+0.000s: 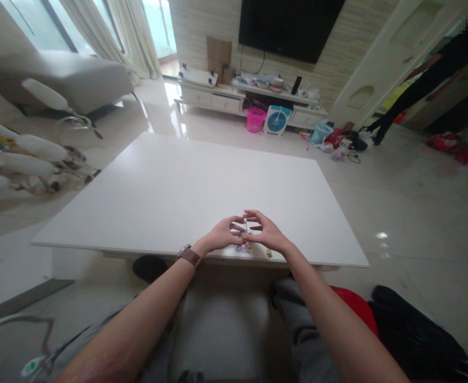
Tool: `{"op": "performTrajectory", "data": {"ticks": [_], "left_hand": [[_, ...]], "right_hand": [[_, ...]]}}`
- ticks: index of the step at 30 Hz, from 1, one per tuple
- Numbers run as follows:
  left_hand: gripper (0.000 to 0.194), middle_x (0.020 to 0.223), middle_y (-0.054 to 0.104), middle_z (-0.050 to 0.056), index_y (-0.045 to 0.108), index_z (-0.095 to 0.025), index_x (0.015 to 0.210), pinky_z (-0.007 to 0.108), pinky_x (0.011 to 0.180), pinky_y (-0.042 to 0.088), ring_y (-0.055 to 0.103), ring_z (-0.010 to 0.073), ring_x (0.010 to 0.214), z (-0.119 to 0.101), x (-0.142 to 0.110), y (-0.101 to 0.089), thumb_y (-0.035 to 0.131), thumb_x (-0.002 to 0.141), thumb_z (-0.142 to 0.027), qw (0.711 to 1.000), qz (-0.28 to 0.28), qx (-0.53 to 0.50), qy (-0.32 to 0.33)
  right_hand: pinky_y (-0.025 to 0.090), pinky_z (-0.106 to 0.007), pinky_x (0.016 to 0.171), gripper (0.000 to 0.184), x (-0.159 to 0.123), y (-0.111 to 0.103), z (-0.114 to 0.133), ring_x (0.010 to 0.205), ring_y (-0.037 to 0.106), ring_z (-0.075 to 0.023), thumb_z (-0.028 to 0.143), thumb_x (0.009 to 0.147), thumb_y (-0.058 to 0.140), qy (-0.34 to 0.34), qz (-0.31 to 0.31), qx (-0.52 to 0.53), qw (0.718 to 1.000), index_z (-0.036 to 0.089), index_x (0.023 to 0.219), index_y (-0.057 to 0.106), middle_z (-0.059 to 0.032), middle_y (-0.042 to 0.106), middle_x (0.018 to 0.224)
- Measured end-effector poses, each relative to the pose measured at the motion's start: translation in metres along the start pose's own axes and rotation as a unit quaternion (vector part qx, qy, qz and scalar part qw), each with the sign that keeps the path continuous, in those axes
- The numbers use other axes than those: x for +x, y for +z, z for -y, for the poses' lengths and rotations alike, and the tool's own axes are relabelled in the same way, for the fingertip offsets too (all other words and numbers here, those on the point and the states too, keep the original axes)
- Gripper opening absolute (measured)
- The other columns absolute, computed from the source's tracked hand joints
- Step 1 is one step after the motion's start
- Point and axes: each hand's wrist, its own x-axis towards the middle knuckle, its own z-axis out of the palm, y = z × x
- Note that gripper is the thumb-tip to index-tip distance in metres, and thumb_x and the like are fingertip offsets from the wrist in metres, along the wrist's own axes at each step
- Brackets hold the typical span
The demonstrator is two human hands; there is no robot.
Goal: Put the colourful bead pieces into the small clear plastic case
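Observation:
My left hand (pixel 223 234), with a brown-strapped watch (pixel 189 256) on the wrist, and my right hand (pixel 268 233) meet just above the near edge of the white table (pixel 218 175). Their fingers curve toward each other, the tips almost touching around a small pale or see-through thing (pixel 246 224) whose kind does not show. Directly beneath the hands lie small colourful pieces (pixel 241 248), partly covered by the fingers. Another small yellowish-brown piece (pixel 269 253) rests on the table, close to my right wrist.
White-padded chairs (pixel 30 154) stand to the left. Beyond the table are a low TV cabinet (pixel 213 101), a pink basket (pixel 255 120) and a blue fan (pixel 277 119). A person in dark clothes (pixel 429 80) stands at the far right. A red item (pixel 357 306) lies beside my right leg.

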Motion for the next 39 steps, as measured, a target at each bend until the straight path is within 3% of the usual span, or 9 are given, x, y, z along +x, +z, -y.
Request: {"op": "performTrajectory", "data": {"ticks": [3, 5, 9, 14, 21, 27, 39], "left_hand": [[0.074, 0.129, 0.062, 0.017, 0.059, -0.016, 0.129, 0.046, 0.094, 0.056, 0.067, 0.0241, 0.106, 0.001, 0.0, 0.002, 0.09, 0.062, -0.024, 1.0, 0.01, -0.015, -0.008], [0.078, 0.136, 0.058, 0.02, 0.058, -0.015, 0.131, 0.045, 0.092, 0.057, 0.067, 0.0253, 0.106, 0.003, 0.0, -0.001, 0.09, 0.059, -0.02, 0.998, -0.025, 0.05, -0.024], [0.072, 0.132, 0.061, 0.018, 0.061, -0.014, 0.128, 0.04, 0.088, 0.058, 0.068, 0.0251, 0.102, 0.006, -0.001, -0.015, 0.08, 0.06, -0.005, 0.958, -0.097, 0.265, -0.045], [0.062, 0.122, 0.065, 0.011, 0.063, -0.017, 0.125, 0.033, 0.083, 0.058, 0.069, 0.0207, 0.095, 0.0, -0.006, -0.022, 0.073, 0.065, -0.004, 0.924, -0.086, 0.372, -0.027], [0.057, 0.12, 0.065, 0.011, 0.064, -0.015, 0.124, 0.033, 0.085, 0.056, 0.068, 0.021, 0.094, -0.013, -0.015, -0.022, 0.07, 0.068, -0.006, 0.896, -0.073, 0.437, 0.003], [0.056, 0.122, 0.064, 0.011, 0.064, -0.016, 0.125, 0.034, 0.088, 0.055, 0.067, 0.0234, 0.099, -0.018, -0.022, -0.026, 0.068, 0.07, -0.007, 0.885, -0.082, 0.459, 0.01], [0.054, 0.12, 0.065, 0.01, 0.065, -0.019, 0.124, 0.035, 0.091, 0.053, 0.067, 0.0238, 0.1, -0.028, -0.027, -0.022, 0.067, 0.072, -0.005, 0.88, -0.078, 0.469, -0.008]], "right_hand": [[0.052, -0.043, 0.098, 0.074, 0.002, -0.002, -0.004, 0.117, 0.059, -0.0235, 0.029, 0.065, 0.086, -0.014, -0.036, -0.05, 0.998, 0.025, 0.131, 0.053, -0.0082, 0.059, 0.123], [0.051, -0.042, 0.097, 0.074, 0.002, -0.002, -0.008, 0.113, 0.059, -0.0236, 0.027, 0.064, 0.085, -0.034, -0.043, -0.139, 0.989, 0.023, 0.131, 0.054, -0.0082, 0.058, 0.122], [0.049, -0.041, 0.097, 0.07, -0.002, 0.003, -0.014, 0.108, 0.059, -0.025, 0.03, 0.069, 0.081, -0.029, 0.016, -0.327, 0.944, 0.018, 0.134, 0.056, -0.0099, 0.057, 0.12], [0.047, -0.039, 0.098, 0.072, -0.002, 0.015, -0.023, 0.111, 0.056, -0.0263, 0.036, 0.075, 0.078, -0.004, 0.066, -0.423, 0.904, 0.017, 0.14, 0.053, -0.0124, 0.057, 0.126], [0.047, -0.036, 0.094, 0.071, 0.005, 0.027, -0.025, 0.112, 0.055, -0.0258, 0.027, 0.072, 0.08, 0.019, 0.093, -0.459, 0.883, 0.021, 0.138, 0.055, -0.0115, 0.058, 0.126], [0.048, -0.031, 0.083, 0.059, 0.007, 0.03, -0.021, 0.104, 0.059, -0.0239, 0.028, 0.073, 0.079, 0.042, 0.095, -0.471, 0.876, 0.022, 0.129, 0.06, -0.0101, 0.061, 0.121], [0.045, -0.034, 0.1, 0.073, 0.011, 0.022, -0.043, 0.12, 0.06, -0.0248, 0.017, 0.071, 0.078, 0.037, 0.111, -0.411, 0.904, 0.025, 0.139, 0.053, -0.0096, 0.061, 0.137]]}}
